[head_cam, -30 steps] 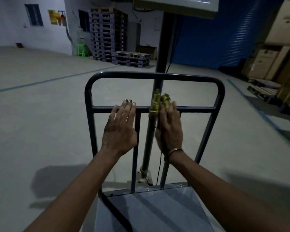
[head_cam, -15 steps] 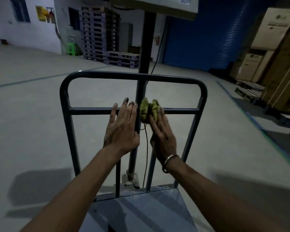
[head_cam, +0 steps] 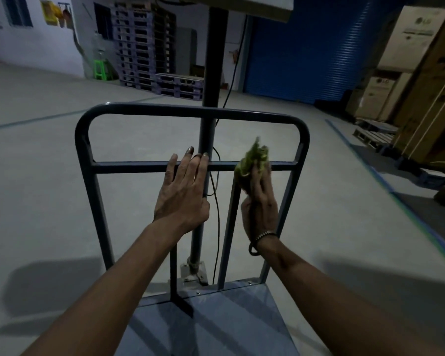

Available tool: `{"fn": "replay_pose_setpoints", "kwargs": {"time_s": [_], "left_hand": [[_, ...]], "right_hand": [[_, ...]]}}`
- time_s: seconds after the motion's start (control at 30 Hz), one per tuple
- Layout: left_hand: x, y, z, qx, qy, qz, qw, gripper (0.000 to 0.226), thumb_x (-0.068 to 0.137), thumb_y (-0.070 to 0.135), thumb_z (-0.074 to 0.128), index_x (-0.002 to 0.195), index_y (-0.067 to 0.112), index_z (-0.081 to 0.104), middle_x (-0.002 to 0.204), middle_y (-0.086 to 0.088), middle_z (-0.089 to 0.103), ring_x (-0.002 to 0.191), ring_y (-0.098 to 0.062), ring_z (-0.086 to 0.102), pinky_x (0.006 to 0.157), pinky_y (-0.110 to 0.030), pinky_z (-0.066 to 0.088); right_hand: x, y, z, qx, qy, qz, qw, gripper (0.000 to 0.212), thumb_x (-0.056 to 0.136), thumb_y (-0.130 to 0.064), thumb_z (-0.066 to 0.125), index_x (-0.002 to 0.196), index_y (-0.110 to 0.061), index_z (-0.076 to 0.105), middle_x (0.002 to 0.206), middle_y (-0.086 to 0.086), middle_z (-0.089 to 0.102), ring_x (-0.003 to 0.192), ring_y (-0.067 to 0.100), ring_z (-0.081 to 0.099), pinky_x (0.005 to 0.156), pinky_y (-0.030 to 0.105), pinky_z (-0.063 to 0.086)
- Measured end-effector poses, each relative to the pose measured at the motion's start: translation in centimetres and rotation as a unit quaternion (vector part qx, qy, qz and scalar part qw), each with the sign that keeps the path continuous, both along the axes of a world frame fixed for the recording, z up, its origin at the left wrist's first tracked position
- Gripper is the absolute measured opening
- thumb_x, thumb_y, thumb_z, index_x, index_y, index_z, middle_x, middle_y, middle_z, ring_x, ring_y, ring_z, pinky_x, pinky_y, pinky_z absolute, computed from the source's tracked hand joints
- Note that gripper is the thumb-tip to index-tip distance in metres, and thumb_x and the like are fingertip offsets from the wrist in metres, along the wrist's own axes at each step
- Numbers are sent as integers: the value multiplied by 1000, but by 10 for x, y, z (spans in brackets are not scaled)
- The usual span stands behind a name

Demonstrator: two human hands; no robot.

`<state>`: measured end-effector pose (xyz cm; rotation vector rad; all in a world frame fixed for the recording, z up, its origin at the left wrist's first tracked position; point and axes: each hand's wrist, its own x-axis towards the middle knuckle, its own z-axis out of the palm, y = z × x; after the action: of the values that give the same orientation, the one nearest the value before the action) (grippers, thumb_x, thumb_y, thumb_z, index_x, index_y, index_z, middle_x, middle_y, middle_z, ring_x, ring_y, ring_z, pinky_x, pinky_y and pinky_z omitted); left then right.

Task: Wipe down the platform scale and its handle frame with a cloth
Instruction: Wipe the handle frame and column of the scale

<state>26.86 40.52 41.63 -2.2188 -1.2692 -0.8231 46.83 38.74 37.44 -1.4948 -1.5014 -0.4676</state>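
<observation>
Two hands work at the scale's handle frame, the right one with a cloth.

The left hand (head_cam: 181,194) lies flat with straight fingers on the middle crossbar (head_cam: 139,167) of the frame (head_cam: 84,160), its palm over the left inner upright, holding nothing. The right hand (head_cam: 259,204) grips a bunched yellow-green cloth (head_cam: 252,160) and presses it against the crossbar towards its right end, just above the right inner upright; the cloth is blurred. A bracelet (head_cam: 264,236) sits on the right wrist. The grey platform (head_cam: 216,325) lies near, at the bottom of the view, with the frame standing on its far edge. Behind the frame a pole (head_cam: 211,73) rises from a base plate to the display box (head_cam: 242,3) at the top, and a thin cable (head_cam: 217,209) hangs beside it. Far off on the concrete floor (head_cam: 49,201) stand stacked pallets (head_cam: 139,47), a blue shutter (head_cam: 306,47) and cartons (head_cam: 409,60) on the right.
</observation>
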Motion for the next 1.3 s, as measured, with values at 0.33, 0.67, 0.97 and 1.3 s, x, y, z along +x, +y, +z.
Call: {"fn": "replay_pose_setpoints", "kwargs": {"time_s": [0.33,0.67,0.97,1.3], "left_hand": [[5,5,-6,22,-11,1,1000,109,72,33,76,165,5,25,163,-17,36,162,-35,18,133,-57,6],[-5,7,-9,46,34,15,998,110,76,33,69,168,8,14,172,-16,24,163,-35,13,131,-54,11],[-7,14,-16,70,68,28,995,112,75,31,63,169,11,7,174,-17,18,162,-37,16,130,-52,6],[-7,13,-15,66,66,19,995,106,73,26,56,169,14,12,169,-17,27,159,-38,22,129,-53,10]], "right_hand": [[54,-8,8,-31,71,-63,995,112,67,22,46,163,-30,23,172,0,15,113,33,64,60,23,48],[16,-21,24,-35,-164,51,984,88,74,19,48,155,-16,44,170,12,19,152,30,35,81,21,49],[51,-18,-58,-103,-398,113,904,69,90,11,52,153,-18,44,171,12,14,160,30,5,118,42,38],[57,0,-22,-62,-399,127,906,59,99,11,40,154,-10,41,170,14,18,158,33,14,123,51,34]]}}
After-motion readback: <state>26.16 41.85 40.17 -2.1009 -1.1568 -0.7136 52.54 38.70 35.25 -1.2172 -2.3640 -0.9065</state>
